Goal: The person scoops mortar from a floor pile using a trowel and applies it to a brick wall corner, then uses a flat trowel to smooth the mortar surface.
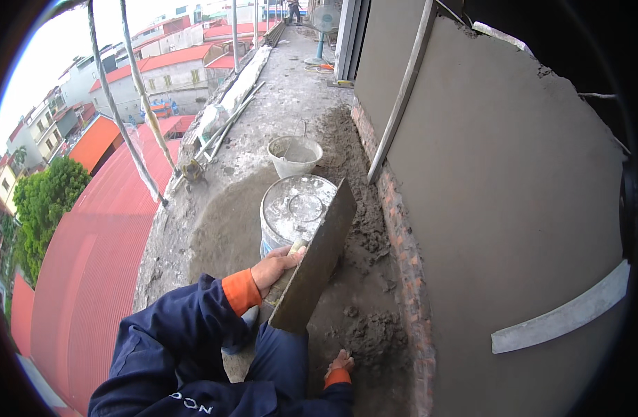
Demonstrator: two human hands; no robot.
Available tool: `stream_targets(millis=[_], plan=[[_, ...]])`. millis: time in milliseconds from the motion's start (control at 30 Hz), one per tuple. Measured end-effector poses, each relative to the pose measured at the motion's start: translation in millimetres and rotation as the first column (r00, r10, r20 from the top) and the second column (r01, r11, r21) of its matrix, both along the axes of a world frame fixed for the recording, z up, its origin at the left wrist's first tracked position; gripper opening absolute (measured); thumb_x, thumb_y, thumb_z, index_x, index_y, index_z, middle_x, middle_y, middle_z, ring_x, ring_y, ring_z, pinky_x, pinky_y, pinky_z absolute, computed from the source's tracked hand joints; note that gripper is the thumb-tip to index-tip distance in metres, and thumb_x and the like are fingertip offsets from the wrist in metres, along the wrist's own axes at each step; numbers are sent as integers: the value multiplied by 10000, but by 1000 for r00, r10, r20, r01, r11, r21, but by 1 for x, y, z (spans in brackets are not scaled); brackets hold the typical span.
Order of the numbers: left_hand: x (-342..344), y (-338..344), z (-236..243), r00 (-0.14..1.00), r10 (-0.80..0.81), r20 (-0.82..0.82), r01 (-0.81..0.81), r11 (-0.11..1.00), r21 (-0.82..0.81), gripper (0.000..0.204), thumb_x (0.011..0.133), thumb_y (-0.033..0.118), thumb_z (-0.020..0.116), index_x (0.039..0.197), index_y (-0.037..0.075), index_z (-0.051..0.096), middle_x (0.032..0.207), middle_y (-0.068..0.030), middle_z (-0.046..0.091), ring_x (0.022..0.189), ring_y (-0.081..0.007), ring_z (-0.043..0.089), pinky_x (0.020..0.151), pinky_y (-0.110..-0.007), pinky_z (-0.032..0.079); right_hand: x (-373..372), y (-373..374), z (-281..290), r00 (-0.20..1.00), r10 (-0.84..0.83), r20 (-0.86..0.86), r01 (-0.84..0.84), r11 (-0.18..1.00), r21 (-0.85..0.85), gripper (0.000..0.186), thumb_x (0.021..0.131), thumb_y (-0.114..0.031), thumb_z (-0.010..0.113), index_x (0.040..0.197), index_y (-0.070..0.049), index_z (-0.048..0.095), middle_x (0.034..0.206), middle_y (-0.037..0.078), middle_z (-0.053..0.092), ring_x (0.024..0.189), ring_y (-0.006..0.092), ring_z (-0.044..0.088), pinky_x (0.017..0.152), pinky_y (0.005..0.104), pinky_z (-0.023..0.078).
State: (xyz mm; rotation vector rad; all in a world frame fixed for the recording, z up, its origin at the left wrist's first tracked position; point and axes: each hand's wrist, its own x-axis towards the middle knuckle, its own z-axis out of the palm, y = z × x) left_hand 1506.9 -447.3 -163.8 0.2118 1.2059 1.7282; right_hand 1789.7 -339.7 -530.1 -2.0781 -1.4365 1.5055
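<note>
My left hand (276,267) is wrapped round the handle of a plasterer's hawk (317,260). The mortar-stained rectangular board is tilted steeply, its long edge pointing up and away from me. Low down by my knee, my right hand (340,364) is closed beside a heap of wet mortar (376,335) on the floor. Whatever it grips, if anything, is hidden. Behind the hawk stands a white lidded bucket (295,205) splashed with mortar, partly covered by the board. A smaller, open mortar-coated bucket (295,154) sits just beyond it.
Freshly plastered wall (500,181) rises at my right above a strip of bare brick (406,278). A long straightedge (404,90) leans on it, and a pale strip (562,313) crosses its lower part. Scaffold poles (128,104) line the drop at left. A fan (324,28) and a person (295,10) are far ahead.
</note>
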Motion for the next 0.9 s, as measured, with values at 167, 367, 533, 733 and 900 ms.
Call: stream_targets(millis=[167,367,533,733,900], plan=[[-2,4,11,999,-47,-8,47,999,22,370,953,293,504,1208,25,483,1028,-79,622,853,-129,630,741,-290,522,37,-2,71,937,-162,-308,116,980,-163,427,888,-463,523,913,-38,500,638,79,507,453,195,491,384,334,412],[-3,16,12,997,-71,9,71,997,28,366,950,292,513,1197,24,490,1018,-72,623,851,-125,630,733,-279,524,75,23,44,560,-501,-660,104,833,-544,474,871,-605,454,902,-136,515,604,12,463,438,148,429,389,281,383],[-4,17,4,996,-77,48,75,997,33,370,943,289,527,1196,22,490,1008,-70,619,853,-123,627,734,-278,524,58,31,121,647,-322,-691,30,917,-398,463,890,-553,458,881,-94,518,605,28,474,446,143,460,390,295,394],[0,18,12,994,-74,80,71,996,50,363,940,301,530,1175,27,487,968,-66,615,798,-116,621,681,-273,525,87,55,154,873,306,381,-447,814,371,368,803,-258,631,992,15,472,849,204,615,803,408,609,741,448,511],[-4,24,-2,988,-153,23,152,987,46,338,942,289,525,1163,38,476,916,-44,593,701,-98,588,588,-255,490,68,61,67,746,365,557,-395,916,-71,399,825,-150,582,1164,3,438,1130,224,573,1044,365,583,866,438,493]])
